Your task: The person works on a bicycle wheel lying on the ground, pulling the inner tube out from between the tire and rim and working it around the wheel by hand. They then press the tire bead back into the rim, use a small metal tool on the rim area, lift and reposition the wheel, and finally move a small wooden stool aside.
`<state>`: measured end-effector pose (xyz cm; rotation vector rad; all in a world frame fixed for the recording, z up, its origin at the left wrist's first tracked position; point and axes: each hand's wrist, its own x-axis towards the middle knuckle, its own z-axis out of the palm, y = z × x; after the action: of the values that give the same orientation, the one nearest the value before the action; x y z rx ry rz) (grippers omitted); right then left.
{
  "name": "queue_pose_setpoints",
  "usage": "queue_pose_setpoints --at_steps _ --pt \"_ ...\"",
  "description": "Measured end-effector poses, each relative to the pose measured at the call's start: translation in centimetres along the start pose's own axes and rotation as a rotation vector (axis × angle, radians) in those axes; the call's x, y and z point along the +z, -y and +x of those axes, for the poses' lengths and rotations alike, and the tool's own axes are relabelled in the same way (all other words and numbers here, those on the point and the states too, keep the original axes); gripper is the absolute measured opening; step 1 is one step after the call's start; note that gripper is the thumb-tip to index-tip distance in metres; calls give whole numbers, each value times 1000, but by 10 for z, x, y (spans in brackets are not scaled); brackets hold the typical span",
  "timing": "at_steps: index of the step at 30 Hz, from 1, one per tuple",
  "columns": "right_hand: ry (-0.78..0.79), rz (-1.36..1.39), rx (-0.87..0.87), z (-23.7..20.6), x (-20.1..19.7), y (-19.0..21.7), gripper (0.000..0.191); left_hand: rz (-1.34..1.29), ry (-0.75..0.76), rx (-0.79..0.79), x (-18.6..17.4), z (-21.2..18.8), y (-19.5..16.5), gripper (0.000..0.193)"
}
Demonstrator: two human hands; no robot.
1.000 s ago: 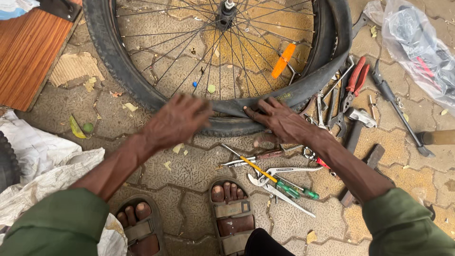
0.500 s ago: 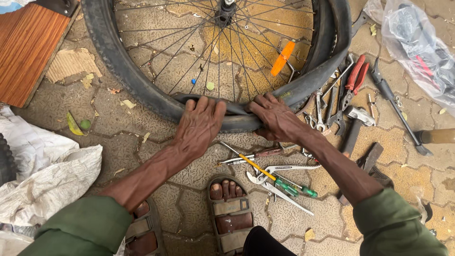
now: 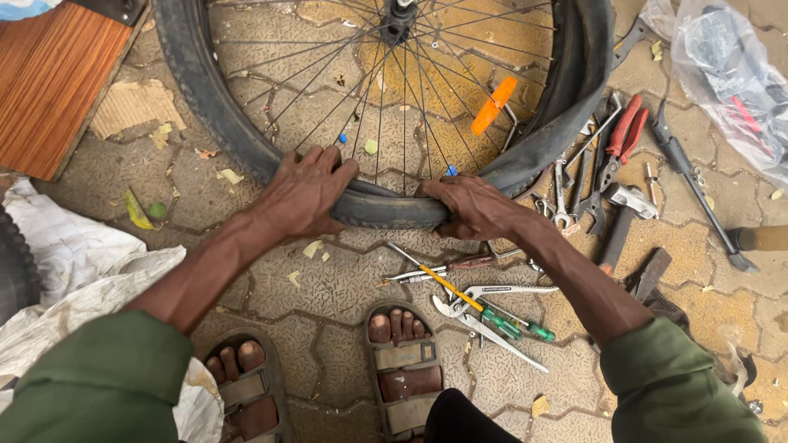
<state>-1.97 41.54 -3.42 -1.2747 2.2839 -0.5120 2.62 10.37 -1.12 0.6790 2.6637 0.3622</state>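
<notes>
Paving stones [image 3: 345, 279], grey and interlocking, carry everything, seen from above. Far left, at the ground's upper left corner, sits a wooden board [image 3: 49, 82], and below it along the left edge lies crumpled white sheeting [image 3: 74, 287]. Next comes the bicycle wheel [image 3: 386, 123], lying flat across the top middle, spokes fanning out from the hub, an orange reflector [image 3: 492, 105] clipped among them. The black tyre [image 3: 222, 123] runs round the rim, and its near stretch is where both hands are working. The left hand [image 3: 308, 193] is spread flat and clamped over the tyre, fingers curling onto its inner edge. Just to its right, the right hand [image 3: 472, 205] is closed around the tyre where the rubber stands loose from the rim and sags outward toward the right.

Down at the bottom edge, two sandalled feet [image 3: 402, 361] are planted on the stones. Between the right foot and the wheel lie a yellow-shafted screwdriver [image 3: 443, 283] and white-handled pliers [image 3: 484, 297], with green-handled tools crossing them. Further right, red-handled pliers [image 3: 628, 131] rest among spanners, beside a hammer [image 3: 620, 226]. In the upper right corner, a clear plastic bag [image 3: 722, 74] holds dark contents.
</notes>
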Motion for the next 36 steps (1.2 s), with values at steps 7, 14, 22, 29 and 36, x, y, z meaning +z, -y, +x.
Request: queue_pose_setpoints --at_steps 7,14,22,29,36 --pt "274 182 258 20 -24 14 21 -5 33 18 3 7 7 61" --pt "506 249 401 60 -28 16 36 10 266 -215 12 21 2 35" --pt "111 443 301 27 -22 28 38 -16 100 -97 11 14 13 57" --pt "-969 -212 360 -8 -33 0 19 114 298 -242 -23 -5 71 88" --pt "-1218 -211 798 -44 -94 -66 43 -352 49 -139 -34 12 38 111"
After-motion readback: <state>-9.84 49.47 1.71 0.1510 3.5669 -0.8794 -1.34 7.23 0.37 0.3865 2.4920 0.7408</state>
